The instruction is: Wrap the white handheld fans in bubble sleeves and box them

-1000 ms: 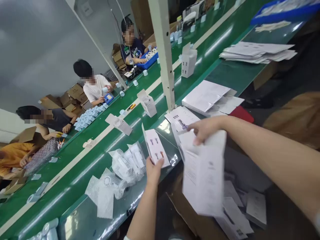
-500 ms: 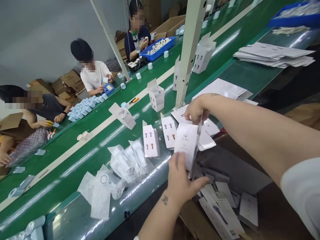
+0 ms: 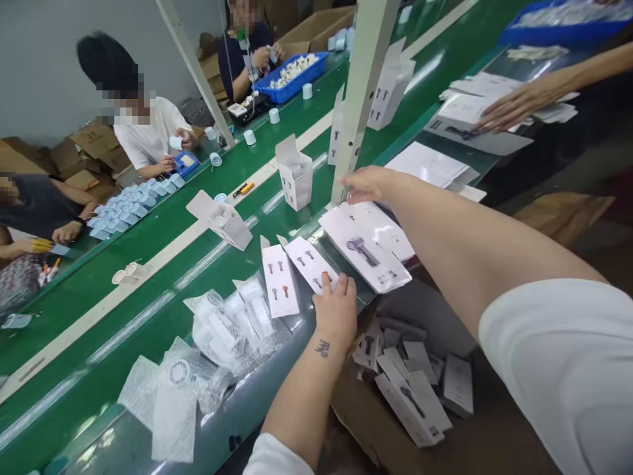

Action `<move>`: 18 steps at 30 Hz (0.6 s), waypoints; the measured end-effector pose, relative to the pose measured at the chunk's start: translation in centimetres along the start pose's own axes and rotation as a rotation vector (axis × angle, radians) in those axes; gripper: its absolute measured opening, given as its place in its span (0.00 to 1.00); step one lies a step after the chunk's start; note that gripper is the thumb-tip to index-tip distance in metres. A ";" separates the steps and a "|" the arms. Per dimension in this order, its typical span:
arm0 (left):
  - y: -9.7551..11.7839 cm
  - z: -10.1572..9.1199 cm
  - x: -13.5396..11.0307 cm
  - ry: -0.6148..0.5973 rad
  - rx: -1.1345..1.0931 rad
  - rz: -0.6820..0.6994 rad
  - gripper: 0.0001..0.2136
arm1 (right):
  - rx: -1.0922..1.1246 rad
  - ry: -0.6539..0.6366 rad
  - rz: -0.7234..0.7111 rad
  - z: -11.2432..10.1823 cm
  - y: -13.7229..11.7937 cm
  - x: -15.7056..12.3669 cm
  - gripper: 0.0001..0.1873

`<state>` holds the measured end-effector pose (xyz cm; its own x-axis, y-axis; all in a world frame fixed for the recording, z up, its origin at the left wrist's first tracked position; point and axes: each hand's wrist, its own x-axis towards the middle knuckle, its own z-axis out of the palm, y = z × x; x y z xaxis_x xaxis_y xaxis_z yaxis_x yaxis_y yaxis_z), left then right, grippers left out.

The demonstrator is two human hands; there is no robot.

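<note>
1. Rested left hand [image 3: 336, 307] on box [image 3: 305, 259], right under the fingertips; couldn't tell whether clamped.
2. Held right hand [image 3: 368, 183] loose, fingers apart, right beside cartons [image 3: 368, 251]!
3. Called, probably, for light, even pressure, sparing box edges.

- A single camera is worn on the person's head, looking forward and down over the bare left hand [image 3: 339, 307] and bare right hand [image 3: 368, 185].
- The loose white fabric right sleeve [image 3: 554, 369] comes closest, filling the lower right corner.
- The view faces slantwise across the long, glossy green conveyor belt [image 3: 148, 237], toward the plain grey wall [image 3: 44, 66] far off at upper left.
- It sits tilted: the belt climbs from lower left to upper right, and the cream metal post [image 3: 363, 99] leans rightward.
</note>
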<state>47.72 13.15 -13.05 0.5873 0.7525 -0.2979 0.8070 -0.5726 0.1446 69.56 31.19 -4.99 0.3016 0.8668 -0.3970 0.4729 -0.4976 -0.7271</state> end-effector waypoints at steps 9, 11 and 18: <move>2.8 3.1 -6.0 0.408 -0.115 0.121 0.20 | -0.397 -0.298 -0.175 5.4 11.2 -9.5 0.77; 5.3 7.0 -7.4 0.280 -0.279 0.359 0.11 | -0.219 -0.222 -0.276 6.4 11.7 -11.1 0.65; 11.7 25.3 -1.4 -0.677 -0.200 -0.072 0.28 | 0.278 -0.152 -0.041 3.9 30.1 -18.1 0.31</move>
<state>54.82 -2.82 -34.80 0.4171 0.3819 -0.8247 0.8765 -0.4091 0.2539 75.09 0.70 -21.88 0.1498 0.8911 -0.4285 0.2316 -0.4529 -0.8610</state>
